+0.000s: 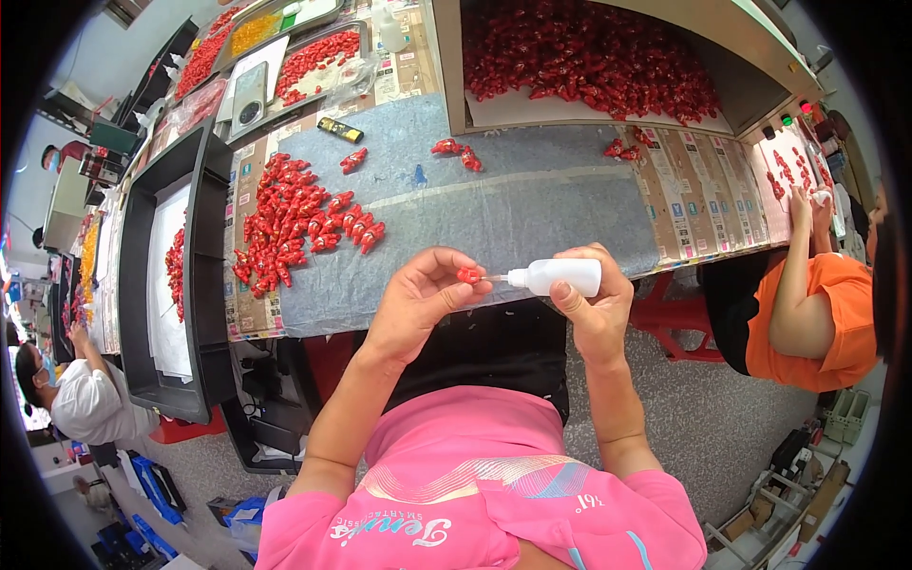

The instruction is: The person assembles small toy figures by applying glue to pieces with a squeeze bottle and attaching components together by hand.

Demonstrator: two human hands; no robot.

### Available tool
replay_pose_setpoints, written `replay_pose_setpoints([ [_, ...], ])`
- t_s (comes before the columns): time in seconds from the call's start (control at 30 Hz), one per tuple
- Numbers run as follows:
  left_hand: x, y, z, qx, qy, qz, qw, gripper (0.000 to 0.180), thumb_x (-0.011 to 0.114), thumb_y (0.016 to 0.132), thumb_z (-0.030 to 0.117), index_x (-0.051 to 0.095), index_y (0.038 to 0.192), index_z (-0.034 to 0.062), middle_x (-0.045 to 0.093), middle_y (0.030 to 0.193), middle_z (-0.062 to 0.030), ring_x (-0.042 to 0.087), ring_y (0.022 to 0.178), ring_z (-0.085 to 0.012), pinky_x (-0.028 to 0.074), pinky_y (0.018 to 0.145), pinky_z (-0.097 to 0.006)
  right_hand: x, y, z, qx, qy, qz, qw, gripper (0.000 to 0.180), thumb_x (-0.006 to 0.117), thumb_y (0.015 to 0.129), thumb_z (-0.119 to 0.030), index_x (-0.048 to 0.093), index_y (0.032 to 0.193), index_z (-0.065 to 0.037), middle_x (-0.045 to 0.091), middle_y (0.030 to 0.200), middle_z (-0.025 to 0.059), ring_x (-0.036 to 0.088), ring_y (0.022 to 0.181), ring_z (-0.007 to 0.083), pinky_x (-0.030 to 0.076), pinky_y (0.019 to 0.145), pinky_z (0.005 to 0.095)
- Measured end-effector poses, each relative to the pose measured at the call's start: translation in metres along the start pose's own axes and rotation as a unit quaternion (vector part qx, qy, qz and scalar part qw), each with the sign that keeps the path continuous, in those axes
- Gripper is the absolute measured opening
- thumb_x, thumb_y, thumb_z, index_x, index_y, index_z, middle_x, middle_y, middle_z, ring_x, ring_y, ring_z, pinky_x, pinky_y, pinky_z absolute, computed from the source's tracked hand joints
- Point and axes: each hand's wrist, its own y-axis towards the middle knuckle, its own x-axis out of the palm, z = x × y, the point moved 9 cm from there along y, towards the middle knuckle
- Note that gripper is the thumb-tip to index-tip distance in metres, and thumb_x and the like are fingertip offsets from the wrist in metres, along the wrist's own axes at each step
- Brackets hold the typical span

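1. Red, glossy piece (469, 275) pinched between thumb and forefinger of the left hand (418, 299), other fingers loosely curled; held in the air by the near edge of the table.
2. White squeeze bottle (567, 276) gripped in the right hand (600, 313), thumb on the near side, fingers wrapped around the rest. Nearly level, with a slim nozzle (497, 278) pointed left at the red piece; touching or just beside it, cannot tell.
3. By judgement, midway through handling this one piece, with a great many others lying about. Impossible to sort finished ones from untouched ones by sight.
4. Small, bright and shiny in look, partly covered by the fingertips; exact shape too small to make out. Similar ones nearby lumpy, with pale marks.
5. Beyond the hands, blue-grey cloth (570, 214) with a dense red heap (294, 218) at left, a few strays (470, 159) toward the back, and a small yellow-and-black item (340, 129).
6. Farther out, black tray (204, 313) at left, holding white paper and more red; at the back, large box (450, 76) with a thick red mass (589, 66) inside; at far right, co-worker in orange (807, 328).
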Motion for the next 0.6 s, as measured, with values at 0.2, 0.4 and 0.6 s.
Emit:
replay_pose_setpoints([
  [0.2, -0.001, 0.000, -0.002, -0.003, -0.003, 0.000, 1.000, 0.023, 0.065, 0.083, 0.002, 0.055, 0.103, 0.0009, 0.061, 0.103, -0.0106, 0.063, 0.096, -0.0206, 0.051, 0.087, -0.032, 0.000, 0.001, 0.001, -0.003, 0.001, 0.001, 1.000, 0.030, 0.076, 0.076, -0.017, 0.061, 0.094, 0.001, 0.056, 0.089, 0.0046, 0.056, 0.079, 0.0115, 0.044, 0.069, 0.0234],
  [0.4, -0.002, 0.000, -0.001, -0.003, 0.001, -0.002, 1.000, 0.024, 0.065, 0.083, 0.004, 0.055, 0.105, 0.0010, 0.061, 0.102, -0.0104, 0.063, 0.094, -0.0202, 0.052, 0.085, -0.032, -0.002, 0.002, 0.003, 0.006, 0.012, 0.012, 1.000, 0.029, 0.076, 0.077, -0.017, 0.061, 0.094, 0.001, 0.056, 0.089, 0.0036, 0.056, 0.078, 0.0105, 0.045, 0.067, 0.0225],
  [0.6, -0.003, 0.000, 0.000, -0.015, -0.011, 0.002, 1.000, 0.024, 0.064, 0.084, 0.004, 0.055, 0.106, 0.0012, 0.062, 0.101, -0.0103, 0.063, 0.093, -0.0200, 0.053, 0.083, -0.031, -0.008, 0.005, 0.014, 0.044, 0.049, 0.036, 0.997, 0.027, 0.075, 0.078, -0.015, 0.060, 0.094, 0.000, 0.058, 0.089, 0.0029, 0.056, 0.079, 0.0092, 0.046, 0.068, 0.0227],
])
